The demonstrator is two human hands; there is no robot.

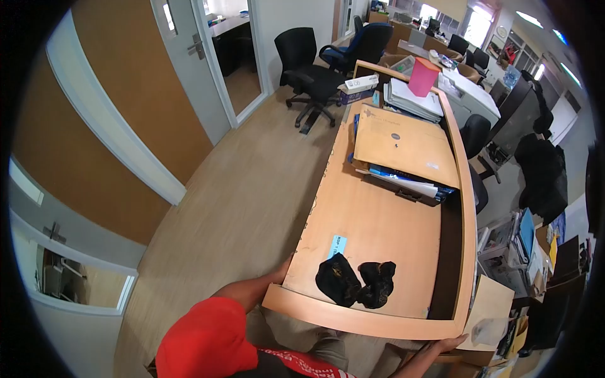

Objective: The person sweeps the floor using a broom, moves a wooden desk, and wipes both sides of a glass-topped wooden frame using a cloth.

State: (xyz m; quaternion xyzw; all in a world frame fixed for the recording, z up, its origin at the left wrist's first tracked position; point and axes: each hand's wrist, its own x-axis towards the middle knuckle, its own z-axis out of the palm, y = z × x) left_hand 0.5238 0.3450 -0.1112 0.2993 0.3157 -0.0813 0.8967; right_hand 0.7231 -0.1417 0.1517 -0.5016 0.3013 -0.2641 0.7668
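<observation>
Red sleeve point(205, 334) near; left hand point(283, 269) at left edge of desk point(365, 323), right hand point(449, 344) at near-right corner, can't tell finger closure. Even support best, folders point(403, 189) could slide

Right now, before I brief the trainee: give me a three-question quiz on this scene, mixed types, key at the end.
1. True or false: the pink box stands on the white paper stack.
2. What lies on top of the folders? A) a black bundle B) the brown envelope C) the blue label
3. Which is nearer the blue label on the wooden desk: the left hand or the right hand?
Key: 1 true; 2 B; 3 left hand.
</observation>
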